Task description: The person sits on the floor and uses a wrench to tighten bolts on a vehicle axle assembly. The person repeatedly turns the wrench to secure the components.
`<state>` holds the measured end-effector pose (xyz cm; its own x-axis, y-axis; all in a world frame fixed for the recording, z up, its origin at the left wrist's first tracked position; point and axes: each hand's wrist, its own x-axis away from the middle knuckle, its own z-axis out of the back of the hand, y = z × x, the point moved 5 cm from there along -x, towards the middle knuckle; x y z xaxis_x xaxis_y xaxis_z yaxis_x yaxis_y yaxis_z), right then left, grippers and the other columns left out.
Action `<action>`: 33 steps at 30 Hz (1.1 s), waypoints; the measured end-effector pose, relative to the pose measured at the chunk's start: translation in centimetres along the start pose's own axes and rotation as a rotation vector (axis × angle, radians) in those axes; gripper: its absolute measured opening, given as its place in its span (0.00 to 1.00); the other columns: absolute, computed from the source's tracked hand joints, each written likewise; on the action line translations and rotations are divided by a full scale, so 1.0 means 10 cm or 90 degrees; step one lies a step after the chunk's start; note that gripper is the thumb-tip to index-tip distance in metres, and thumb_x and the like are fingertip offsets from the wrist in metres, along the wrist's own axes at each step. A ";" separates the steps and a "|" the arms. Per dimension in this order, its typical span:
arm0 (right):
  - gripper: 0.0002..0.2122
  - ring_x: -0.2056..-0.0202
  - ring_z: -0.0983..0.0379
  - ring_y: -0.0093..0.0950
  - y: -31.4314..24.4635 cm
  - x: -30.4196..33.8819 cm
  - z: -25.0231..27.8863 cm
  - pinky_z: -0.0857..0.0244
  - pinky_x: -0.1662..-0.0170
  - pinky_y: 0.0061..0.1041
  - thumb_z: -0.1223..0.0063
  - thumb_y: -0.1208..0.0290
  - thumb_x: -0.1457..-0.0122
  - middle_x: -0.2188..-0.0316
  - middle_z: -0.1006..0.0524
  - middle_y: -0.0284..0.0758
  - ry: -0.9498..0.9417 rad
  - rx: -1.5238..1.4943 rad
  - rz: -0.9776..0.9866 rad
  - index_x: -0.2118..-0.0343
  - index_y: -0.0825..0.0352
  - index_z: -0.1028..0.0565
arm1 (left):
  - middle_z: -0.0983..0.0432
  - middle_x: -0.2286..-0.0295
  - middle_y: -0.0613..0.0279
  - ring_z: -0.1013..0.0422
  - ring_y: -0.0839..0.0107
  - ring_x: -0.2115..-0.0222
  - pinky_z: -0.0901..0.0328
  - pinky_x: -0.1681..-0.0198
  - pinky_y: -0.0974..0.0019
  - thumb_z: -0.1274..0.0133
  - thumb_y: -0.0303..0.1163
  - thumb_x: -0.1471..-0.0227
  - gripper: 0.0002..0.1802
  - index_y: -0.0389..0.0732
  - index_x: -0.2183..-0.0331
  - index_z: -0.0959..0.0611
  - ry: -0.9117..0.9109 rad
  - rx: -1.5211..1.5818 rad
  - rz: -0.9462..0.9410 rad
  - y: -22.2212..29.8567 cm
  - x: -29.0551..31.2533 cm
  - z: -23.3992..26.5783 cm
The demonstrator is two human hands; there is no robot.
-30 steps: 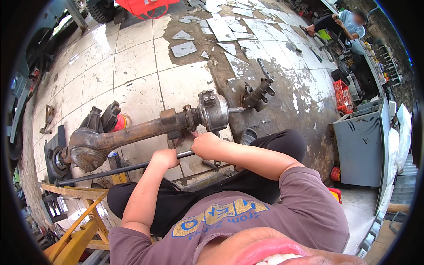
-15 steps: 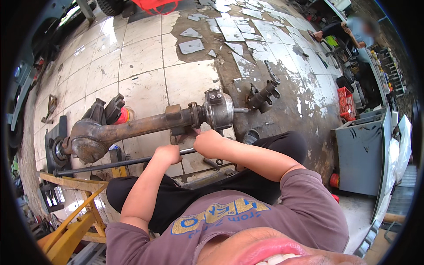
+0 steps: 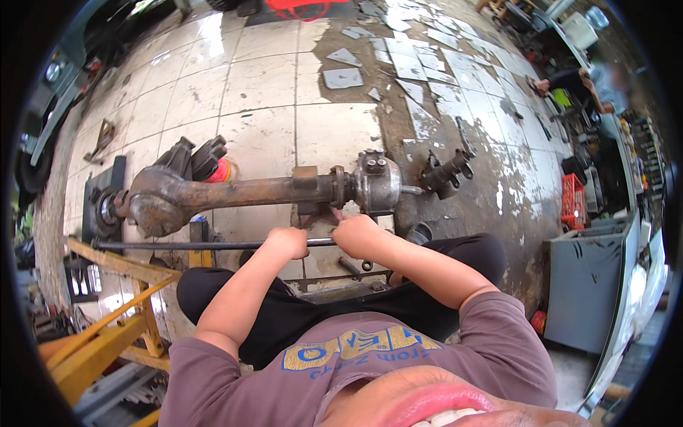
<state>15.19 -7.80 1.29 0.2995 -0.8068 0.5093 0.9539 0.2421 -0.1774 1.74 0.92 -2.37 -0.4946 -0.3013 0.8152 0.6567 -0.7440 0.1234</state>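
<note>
A long dark axle shaft (image 3: 206, 246) lies crosswise in front of my knees, its far end out to the left by a yellow frame. My left hand (image 3: 287, 243) is closed round it near its right part, where the metal looks brighter. Just to the right, my right hand (image 3: 357, 237) is closed at the shaft's right end. A pale crumpled piece (image 3: 351, 208) shows above my right knuckles; whether I hold it, I cannot tell. Beyond the hands rests a rusty axle housing (image 3: 249, 192), with a round bulge at left and a greyer steering knuckle (image 3: 377, 186) at right.
Yellow metal frame (image 3: 114, 263) at left. Dark metal part (image 3: 442, 176) on the stained floor at right, near a grey metal cabinet (image 3: 580, 285) and a red crate (image 3: 573, 201). Broken tiles (image 3: 405, 64) lie farther off. Another person (image 3: 605, 85) sits at far right.
The whole view has turned and shifted, so the floor and housing sit farther right. Both hands keep their grip on the shaft. The pale crumpled piece now shows above my right hand.
</note>
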 end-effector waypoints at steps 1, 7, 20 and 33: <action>0.07 0.58 0.18 0.38 0.00 -0.02 -0.08 0.23 0.59 0.36 0.42 0.72 0.48 0.64 0.16 0.40 -0.001 0.007 0.000 0.67 0.65 0.15 | 0.18 0.53 0.52 0.22 0.58 0.52 0.28 0.49 0.55 0.43 0.42 0.48 0.23 0.41 0.53 0.15 0.005 -0.002 -0.003 0.02 0.00 0.02; 0.06 0.59 0.19 0.38 -0.05 -0.01 -0.02 0.24 0.60 0.37 0.43 0.73 0.48 0.68 0.17 0.40 0.014 0.017 0.005 0.70 0.64 0.16 | 0.18 0.54 0.55 0.22 0.60 0.52 0.27 0.49 0.55 0.44 0.41 0.48 0.22 0.43 0.52 0.15 -0.012 0.001 0.001 0.03 0.03 -0.05; 0.06 0.57 0.20 0.38 0.01 -0.04 0.01 0.24 0.57 0.36 0.42 0.73 0.48 0.66 0.17 0.38 0.003 0.006 0.003 0.68 0.64 0.17 | 0.19 0.52 0.56 0.23 0.60 0.51 0.28 0.49 0.55 0.45 0.42 0.47 0.24 0.43 0.50 0.17 -0.013 -0.019 0.008 0.04 0.03 0.02; 0.06 0.59 0.18 0.39 -0.01 -0.05 0.05 0.23 0.58 0.37 0.42 0.73 0.47 0.65 0.16 0.39 0.022 0.002 -0.009 0.68 0.63 0.15 | 0.19 0.53 0.53 0.22 0.58 0.52 0.28 0.49 0.54 0.44 0.42 0.48 0.24 0.42 0.51 0.17 -0.004 -0.016 0.001 -0.02 0.02 -0.01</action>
<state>14.99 -7.15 1.46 0.2847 -0.8282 0.4827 0.9582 0.2316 -0.1678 1.50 0.94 -2.27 -0.4893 -0.2988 0.8194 0.6434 -0.7579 0.1078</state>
